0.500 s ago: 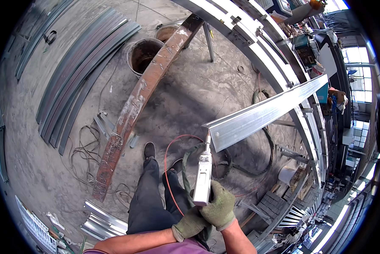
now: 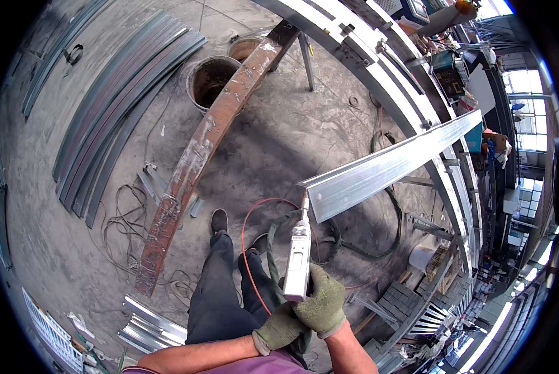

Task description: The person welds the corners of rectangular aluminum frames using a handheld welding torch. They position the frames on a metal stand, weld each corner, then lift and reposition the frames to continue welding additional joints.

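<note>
Head view: white tool (image 2: 298,265) in grasp of right hand (image 2: 322,301), tip (image 2: 305,202) forward; left hand (image 2: 279,328) against right, hold unclear.

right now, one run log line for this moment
right hand: gloved, holding white tool; left hand: gloved, against right hand; tool tip: at near end of silver metal profile; rusty beam: left of tool

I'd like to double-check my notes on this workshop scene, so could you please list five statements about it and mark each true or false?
1. The left hand and right hand wear green gloves. True.
2. The white tool points at the near end of the metal profile. True.
3. The left hand holds the profile. False: it is at the tool's rear, beside the right hand.
4. The rusty beam is right of the long strips. True.
5. The beam crosses over the strips. False: they lie apart.
</note>
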A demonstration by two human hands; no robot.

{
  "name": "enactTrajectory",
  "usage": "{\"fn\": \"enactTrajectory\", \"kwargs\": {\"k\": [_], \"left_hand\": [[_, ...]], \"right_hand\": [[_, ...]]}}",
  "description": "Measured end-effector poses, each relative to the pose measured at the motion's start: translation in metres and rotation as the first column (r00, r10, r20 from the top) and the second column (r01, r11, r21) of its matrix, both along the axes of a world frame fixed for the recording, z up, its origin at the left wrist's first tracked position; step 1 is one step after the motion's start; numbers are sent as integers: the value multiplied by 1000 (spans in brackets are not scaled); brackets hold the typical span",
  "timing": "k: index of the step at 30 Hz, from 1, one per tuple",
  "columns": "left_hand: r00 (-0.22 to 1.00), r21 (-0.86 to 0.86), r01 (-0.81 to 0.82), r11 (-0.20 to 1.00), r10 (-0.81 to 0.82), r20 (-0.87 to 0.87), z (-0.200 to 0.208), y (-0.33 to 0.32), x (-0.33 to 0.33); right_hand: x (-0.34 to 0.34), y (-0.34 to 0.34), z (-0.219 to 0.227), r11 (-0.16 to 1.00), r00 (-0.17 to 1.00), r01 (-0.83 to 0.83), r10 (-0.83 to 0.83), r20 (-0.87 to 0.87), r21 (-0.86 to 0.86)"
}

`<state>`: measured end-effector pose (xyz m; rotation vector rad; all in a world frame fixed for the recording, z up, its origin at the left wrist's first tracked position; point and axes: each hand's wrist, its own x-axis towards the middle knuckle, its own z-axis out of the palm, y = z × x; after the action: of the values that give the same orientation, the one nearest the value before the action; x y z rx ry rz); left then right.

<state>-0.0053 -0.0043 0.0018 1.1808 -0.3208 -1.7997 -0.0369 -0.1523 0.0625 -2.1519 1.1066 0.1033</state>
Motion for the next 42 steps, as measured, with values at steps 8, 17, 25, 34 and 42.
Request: {"fn": "enactTrajectory", "kwargs": {"k": [8,17,25,34,42], "left_hand": [[998,-42,6,999,-3,68,-5,2,-1],[999,15,-49,999,49,-17,-5,1,1],[994,-82,-46,996,53,97,-15,6,-10],[987,-88,-19,996,32,158,-12,3,-8],[995,-62,-55,997,60,84,-11,4,-9]], "right_hand": [[-2,2,-5,1000,1000,3,-3,27,-3],[5,0,-5,999,1000,5,-5,1,-33],[6,-4,-6,999,999,-36,36,-15,-6],[9,-4,-4,999,999,-43,42,-28,-10],[8,-4,-2,999,999,-37,37,-30,12]]}}
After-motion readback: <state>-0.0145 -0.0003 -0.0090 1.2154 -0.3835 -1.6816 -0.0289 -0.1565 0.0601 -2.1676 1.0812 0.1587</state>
